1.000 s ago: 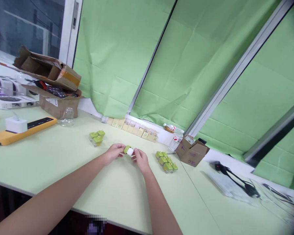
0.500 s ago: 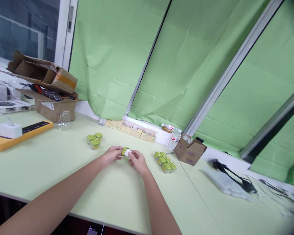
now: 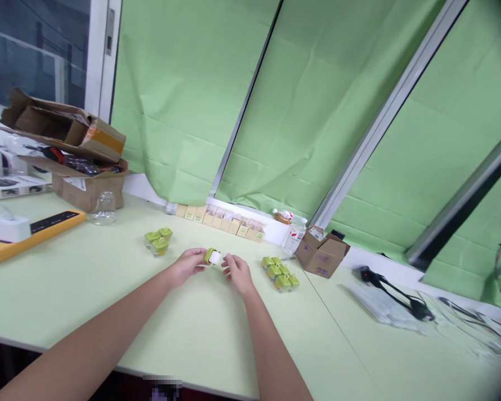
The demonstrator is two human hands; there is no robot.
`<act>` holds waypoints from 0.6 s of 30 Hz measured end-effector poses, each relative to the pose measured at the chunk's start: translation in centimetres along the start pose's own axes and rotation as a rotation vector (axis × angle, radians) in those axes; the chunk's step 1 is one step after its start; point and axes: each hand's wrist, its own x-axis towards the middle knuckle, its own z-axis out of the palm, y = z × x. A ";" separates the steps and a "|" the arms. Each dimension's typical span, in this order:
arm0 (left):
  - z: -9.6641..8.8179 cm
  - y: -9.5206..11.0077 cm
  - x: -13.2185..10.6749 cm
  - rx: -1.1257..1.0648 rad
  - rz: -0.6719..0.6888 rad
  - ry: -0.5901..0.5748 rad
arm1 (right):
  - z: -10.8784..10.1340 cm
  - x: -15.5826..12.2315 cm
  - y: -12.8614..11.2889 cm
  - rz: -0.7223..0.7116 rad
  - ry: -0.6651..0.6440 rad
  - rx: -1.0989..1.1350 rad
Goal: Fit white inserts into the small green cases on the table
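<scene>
My left hand (image 3: 187, 266) grips a small green-and-white container (image 3: 212, 257) by its left side, above the pale table. The container's green rim surrounds a white face that is turned to the right. Just right of it is my right hand (image 3: 237, 274), apart from the container, its fingers loosely bent and nothing visible between them. Several small clear containers with green looped lids stand in a cluster (image 3: 157, 241) beyond my left hand. A larger cluster of green-lidded containers (image 3: 280, 274) stands to the right of my right hand.
Small cardboard boxes (image 3: 219, 219) line the table's back edge. Water bottles (image 3: 293, 239) and an opened carton (image 3: 322, 253) stand back right. A yellow power strip (image 3: 35, 236), a clear jar (image 3: 104, 209) and stacked cartons (image 3: 87, 189) are left. Cables and a black device (image 3: 394, 292) lie far right.
My right hand has let go of the container and drawn slightly to the right, uncovering its white face. My left hand still holds it. The camera view has shifted a little.
</scene>
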 end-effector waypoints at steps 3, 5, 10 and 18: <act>0.1 0.1 0.0 0.102 0.010 0.030 | 0.4 -0.3 -0.8 0.032 -0.028 0.099; 0.3 0.1 0.0 0.192 0.032 0.035 | 0.4 -0.5 -1.2 0.048 -0.038 0.165; 0.8 -0.3 0.1 0.410 0.173 0.004 | 0.7 -1.0 -1.9 0.045 -0.086 0.186; 1.6 -0.3 -0.6 0.671 0.432 0.006 | 1.6 -1.3 -2.1 0.143 -0.233 0.183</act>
